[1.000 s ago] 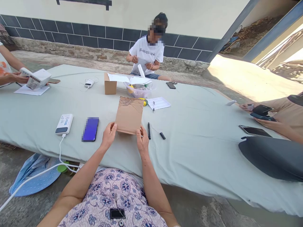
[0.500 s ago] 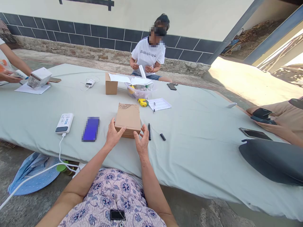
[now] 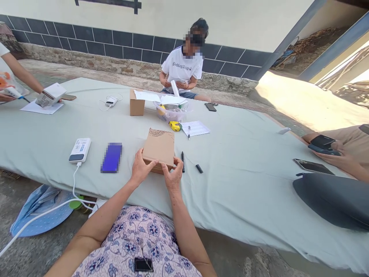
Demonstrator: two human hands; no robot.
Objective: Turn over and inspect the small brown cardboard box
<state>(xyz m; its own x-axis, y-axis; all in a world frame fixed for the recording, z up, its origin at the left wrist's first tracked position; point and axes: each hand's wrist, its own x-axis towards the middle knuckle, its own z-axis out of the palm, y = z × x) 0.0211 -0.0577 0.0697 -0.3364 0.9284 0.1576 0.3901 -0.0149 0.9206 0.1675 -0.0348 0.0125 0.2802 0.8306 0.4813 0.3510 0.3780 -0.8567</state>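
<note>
A flat brown cardboard box lies on the pale green table cover in front of me. My left hand grips its near left corner, fingers curled on the edge. Its near right corner is held by my right hand, thumb on top. A black pen and a small black cap lie just right of the box. To the left are a blue phone and a white power bank with a white cable.
A yellow tape measure, a paper sheet, a clear plastic bowl and a small brown box lie further back. A person sits across the table; other people's hands hold things at the left and right edges. A dark bag lies at the right.
The box was held upright on its edge, then laid flat on the table. My hands opened briefly and now grip its near corners.
</note>
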